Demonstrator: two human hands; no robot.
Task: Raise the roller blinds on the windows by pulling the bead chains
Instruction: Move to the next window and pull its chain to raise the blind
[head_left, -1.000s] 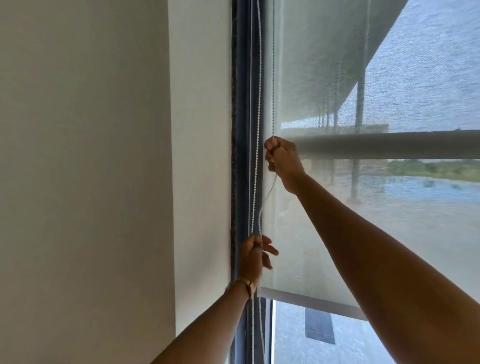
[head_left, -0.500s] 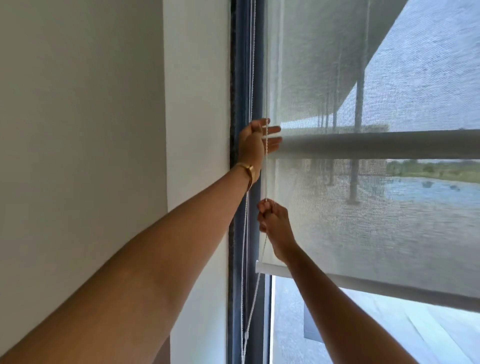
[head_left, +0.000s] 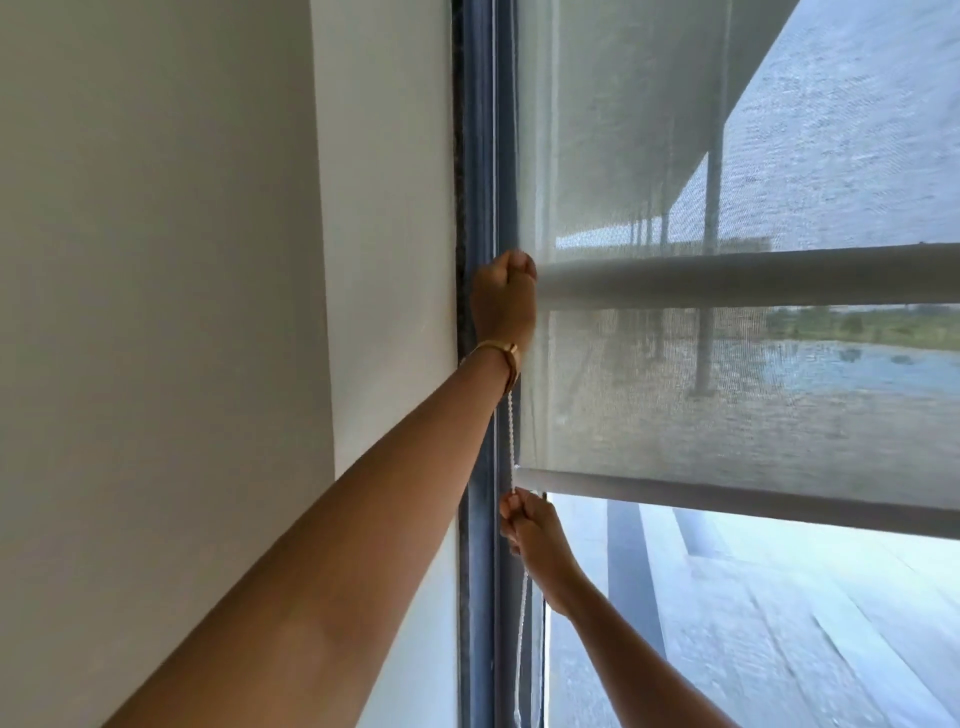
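A pale translucent roller blind (head_left: 727, 405) covers the upper window, its bottom bar (head_left: 753, 501) slanting across the right half. A white bead chain (head_left: 511, 436) hangs along the blind's left edge beside the dark frame. My left hand (head_left: 503, 301), with a gold bracelet at the wrist, is raised and closed in a fist on the chain at the level of the window's horizontal bar. My right hand (head_left: 530, 530) grips the same chain lower down, just under the bottom bar's left end. The chain's slack loop (head_left: 522, 649) dangles below it.
A dark blue window frame (head_left: 480, 156) runs vertically at centre, with a plain white wall (head_left: 182, 312) to its left. A thick horizontal bar (head_left: 753, 278) crosses the window behind the blind. Bare glass (head_left: 779, 623) shows a terrace outside below the blind.
My right hand has pulled the chain down from mid-window to below the blind's bottom bar. My left hand rose to the horizontal bar and closed on the chain. The blind's bottom bar has risen.
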